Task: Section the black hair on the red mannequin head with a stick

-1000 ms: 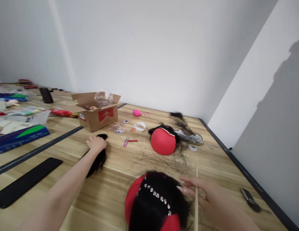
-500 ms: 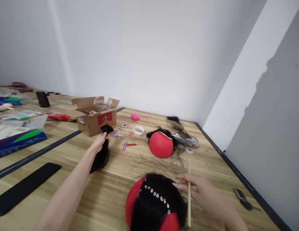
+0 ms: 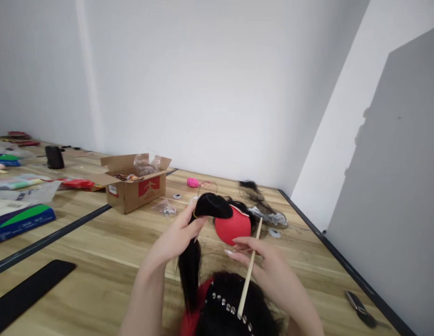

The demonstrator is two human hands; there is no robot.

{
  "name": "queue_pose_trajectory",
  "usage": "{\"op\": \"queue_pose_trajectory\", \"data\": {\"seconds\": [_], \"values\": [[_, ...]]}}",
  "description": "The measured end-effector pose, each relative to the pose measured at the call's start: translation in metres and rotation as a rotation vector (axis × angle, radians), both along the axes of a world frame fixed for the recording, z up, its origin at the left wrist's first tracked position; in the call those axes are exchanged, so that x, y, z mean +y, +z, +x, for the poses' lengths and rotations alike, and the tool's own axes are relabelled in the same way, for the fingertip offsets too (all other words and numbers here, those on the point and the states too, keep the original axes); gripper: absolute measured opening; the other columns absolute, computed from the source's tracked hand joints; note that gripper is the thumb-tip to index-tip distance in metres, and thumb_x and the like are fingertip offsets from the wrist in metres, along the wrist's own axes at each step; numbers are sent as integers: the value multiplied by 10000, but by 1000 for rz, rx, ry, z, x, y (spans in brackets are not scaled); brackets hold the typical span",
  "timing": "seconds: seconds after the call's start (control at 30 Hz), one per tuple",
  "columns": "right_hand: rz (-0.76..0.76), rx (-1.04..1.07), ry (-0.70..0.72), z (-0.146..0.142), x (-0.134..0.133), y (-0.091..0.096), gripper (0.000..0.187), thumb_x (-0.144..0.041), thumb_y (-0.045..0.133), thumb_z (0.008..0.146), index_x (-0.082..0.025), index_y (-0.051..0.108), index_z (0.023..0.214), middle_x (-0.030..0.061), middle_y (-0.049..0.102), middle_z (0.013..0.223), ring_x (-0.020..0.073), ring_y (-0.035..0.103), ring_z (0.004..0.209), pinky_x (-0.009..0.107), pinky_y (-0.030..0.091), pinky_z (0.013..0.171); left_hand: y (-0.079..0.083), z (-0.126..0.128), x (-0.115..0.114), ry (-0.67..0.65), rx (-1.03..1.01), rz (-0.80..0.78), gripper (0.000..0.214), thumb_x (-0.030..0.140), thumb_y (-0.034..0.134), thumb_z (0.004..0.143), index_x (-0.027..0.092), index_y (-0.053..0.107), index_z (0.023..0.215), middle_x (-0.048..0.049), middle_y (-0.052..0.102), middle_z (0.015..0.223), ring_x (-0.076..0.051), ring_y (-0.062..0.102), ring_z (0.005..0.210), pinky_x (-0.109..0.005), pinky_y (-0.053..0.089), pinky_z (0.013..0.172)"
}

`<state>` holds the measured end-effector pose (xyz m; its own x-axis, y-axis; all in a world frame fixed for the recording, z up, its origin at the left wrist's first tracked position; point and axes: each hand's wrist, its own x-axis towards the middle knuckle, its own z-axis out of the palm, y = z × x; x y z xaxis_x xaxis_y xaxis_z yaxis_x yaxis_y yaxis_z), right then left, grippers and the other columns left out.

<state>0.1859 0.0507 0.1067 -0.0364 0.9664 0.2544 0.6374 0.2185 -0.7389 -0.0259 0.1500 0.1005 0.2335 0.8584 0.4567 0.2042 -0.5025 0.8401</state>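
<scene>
My left hand (image 3: 175, 240) is closed on a tied lock of black hair (image 3: 189, 275). The short end of the lock bends over to the right, and its long end hangs down. A thin wooden stick (image 3: 250, 275) is held in my right hand (image 3: 274, 275), slanting across the fingers, with thumb and index finger stretched to the left. Below both hands sits a red dome (image 3: 193, 322) with black hair over it and a row of silver studs (image 3: 228, 307). The lower part of this dome is cut off by the frame.
Behind the hands stands another red dome (image 3: 232, 228) with black hair. An open cardboard box (image 3: 136, 191) is at the back left, near a pink ball (image 3: 193, 182). A black strip (image 3: 33, 291) lies at the left, a dark-handled tool (image 3: 360, 308) at the right.
My left hand has brought the hair lock to the right, over the near dome. My right hand has moved left and up, and the stick now slants over the dome.
</scene>
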Motion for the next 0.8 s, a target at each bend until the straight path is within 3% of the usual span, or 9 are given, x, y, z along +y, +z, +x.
{"op": "queue_pose_trajectory", "data": {"seconds": [0.1,0.17,0.23,0.33,0.5,0.67,0.8], "values": [[-64,77,15,-3,10,-9,425,-515,716,809,-206,731,1101,120,737,1175,323,672,1123,449,495,1008,-1,5,-11,-68,38,-21,451,502,481,944,187,580,1250,16,583,645,-165,548,582,-256,481,537],[-95,212,38,-9,17,-16,498,-499,767,760,-206,706,1157,135,705,1243,336,647,1177,470,501,1011,-3,13,-12,-43,85,39,422,458,460,969,209,536,1302,-47,677,863,-213,640,805,-301,533,690],[-98,410,123,-17,22,-19,599,-461,805,728,-221,649,1254,142,645,1343,334,599,1254,473,504,1019,-5,24,-13,37,235,217,373,360,383,1005,207,492,1327,-106,681,1086,-251,648,1006,-363,537,823],[-66,625,264,-30,29,-19,659,-412,859,673,-238,633,1267,118,627,1365,326,588,1266,472,482,1054,-9,40,-13,14,333,296,265,177,423,934,184,564,1157,-105,684,1019,-264,661,926,-390,537,787],[38,745,121,-37,34,-15,509,-447,866,658,-190,707,1067,93,750,1116,339,624,1203,502,453,1084,-12,50,-14,9,381,456,289,98,476,876,194,575,1130,-83,663,1013,-252,634,938,-371,529,782],[90,933,35,-35,35,-15,581,-401,858,697,-187,647,1194,111,708,1239,324,629,1212,521,419,1124,-15,46,-1,133,368,610,324,64,405,895,175,550,1163,-97,654,1010,-258,616,951,-387,523,800],[165,1067,95,-36,35,-19,667,-391,864,692,-246,598,1287,108,649,1338,344,591,1267,567,454,1093,-19,39,13,234,390,706,374,29,388,877,166,530,1194,-99,653,1029,-243,613,959,-374,516,832]]}}
